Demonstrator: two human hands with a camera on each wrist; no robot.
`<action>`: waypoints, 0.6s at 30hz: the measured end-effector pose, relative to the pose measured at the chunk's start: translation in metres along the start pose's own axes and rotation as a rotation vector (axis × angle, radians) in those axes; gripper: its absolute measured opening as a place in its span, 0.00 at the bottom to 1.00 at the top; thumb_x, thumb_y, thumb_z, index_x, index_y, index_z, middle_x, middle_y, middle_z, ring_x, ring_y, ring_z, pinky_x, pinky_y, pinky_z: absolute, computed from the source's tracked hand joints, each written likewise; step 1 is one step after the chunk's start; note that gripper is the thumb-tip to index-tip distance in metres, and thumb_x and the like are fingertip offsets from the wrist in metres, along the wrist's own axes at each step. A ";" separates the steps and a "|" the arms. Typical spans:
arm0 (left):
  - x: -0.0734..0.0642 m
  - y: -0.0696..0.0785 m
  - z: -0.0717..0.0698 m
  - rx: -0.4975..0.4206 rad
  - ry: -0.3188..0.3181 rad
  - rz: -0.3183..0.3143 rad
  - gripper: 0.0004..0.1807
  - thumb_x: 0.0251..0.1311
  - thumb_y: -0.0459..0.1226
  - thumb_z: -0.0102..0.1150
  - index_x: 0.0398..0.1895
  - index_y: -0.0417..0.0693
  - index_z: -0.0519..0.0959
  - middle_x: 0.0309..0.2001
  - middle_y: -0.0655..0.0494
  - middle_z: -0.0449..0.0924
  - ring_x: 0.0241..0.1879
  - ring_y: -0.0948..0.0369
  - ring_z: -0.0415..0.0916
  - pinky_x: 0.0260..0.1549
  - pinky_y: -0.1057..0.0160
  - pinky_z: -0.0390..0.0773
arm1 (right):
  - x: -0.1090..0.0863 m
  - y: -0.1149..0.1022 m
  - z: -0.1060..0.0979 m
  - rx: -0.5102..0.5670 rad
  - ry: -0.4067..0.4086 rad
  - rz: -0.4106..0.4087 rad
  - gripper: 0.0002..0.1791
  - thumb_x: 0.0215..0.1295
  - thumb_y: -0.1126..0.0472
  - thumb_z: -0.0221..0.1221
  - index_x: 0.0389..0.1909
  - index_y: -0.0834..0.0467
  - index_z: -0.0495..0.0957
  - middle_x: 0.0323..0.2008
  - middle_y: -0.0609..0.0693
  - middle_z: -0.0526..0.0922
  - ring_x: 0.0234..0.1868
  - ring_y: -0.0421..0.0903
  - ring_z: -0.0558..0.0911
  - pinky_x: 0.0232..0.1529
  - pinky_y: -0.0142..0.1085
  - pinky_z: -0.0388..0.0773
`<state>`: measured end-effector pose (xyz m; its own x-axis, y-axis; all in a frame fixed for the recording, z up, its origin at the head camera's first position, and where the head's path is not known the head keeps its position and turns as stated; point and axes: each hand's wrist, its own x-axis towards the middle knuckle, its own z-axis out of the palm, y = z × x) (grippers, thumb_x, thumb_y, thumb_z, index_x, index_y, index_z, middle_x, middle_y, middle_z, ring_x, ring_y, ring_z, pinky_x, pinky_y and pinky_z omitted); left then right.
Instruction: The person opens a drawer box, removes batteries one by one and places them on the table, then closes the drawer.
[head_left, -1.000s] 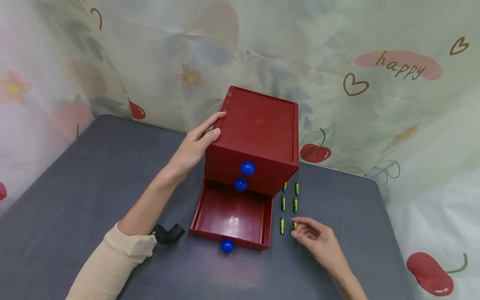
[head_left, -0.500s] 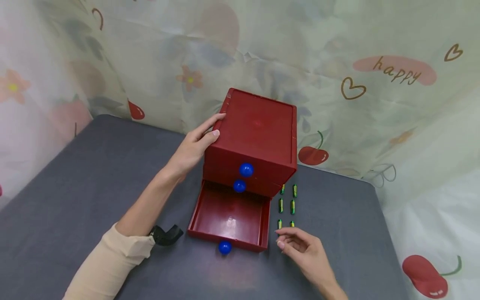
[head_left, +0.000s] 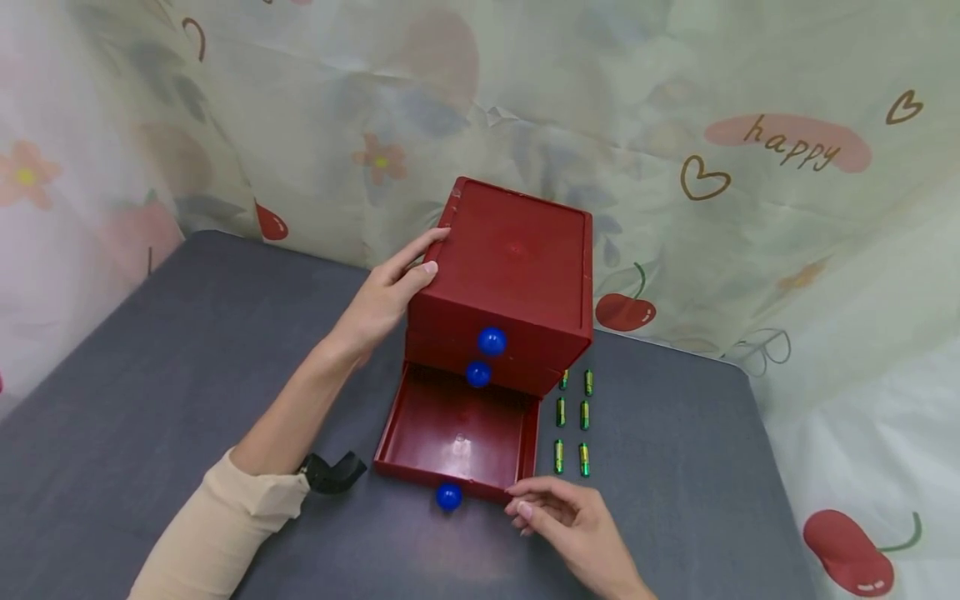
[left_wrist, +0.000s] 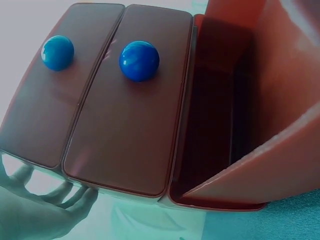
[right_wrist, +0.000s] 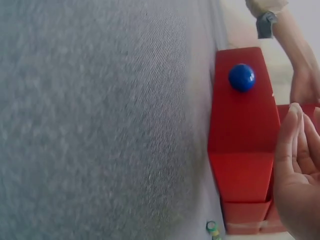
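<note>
A red plastic drawer cabinet stands on the table, its lowest drawer pulled out and bare inside. Blue round knobs mark the drawer fronts. My left hand rests against the cabinet's left side, thumb and a finger at the top edge; the left wrist view shows its fingers along that side. Loosely curled, my right hand hovers at the front right corner of the lowest drawer, near the drawer's knob. Nothing shows between its fingers. Several green batteries stand or lie in two rows right of the drawer.
The dark grey table reaches out on both sides of the cabinet. A printed curtain hangs behind and beside it. A black strap-like piece sticks out at the left sleeve cuff.
My right hand has moved left from the batteries to the front corner of the lowest drawer, uncovering the nearest batteries. My left hand stays on the cabinet, and the drawer has not moved.
</note>
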<state>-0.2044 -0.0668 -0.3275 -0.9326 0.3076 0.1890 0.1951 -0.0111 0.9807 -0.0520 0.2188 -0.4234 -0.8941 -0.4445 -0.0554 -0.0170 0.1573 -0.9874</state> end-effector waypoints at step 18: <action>-0.001 0.000 0.000 -0.002 -0.006 0.008 0.26 0.68 0.44 0.41 0.69 0.61 0.56 0.68 0.65 0.50 0.66 0.62 0.47 0.61 0.53 0.50 | 0.004 0.027 0.032 0.188 -0.098 0.121 0.18 0.66 0.61 0.52 0.49 0.72 0.73 0.40 0.68 0.79 0.37 0.58 0.81 0.38 0.46 0.77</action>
<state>-0.2035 -0.0674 -0.3273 -0.9290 0.3132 0.1970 0.2024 -0.0155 0.9792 -0.0419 0.1924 -0.4548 -0.8364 -0.5176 -0.1801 0.1793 0.0522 -0.9824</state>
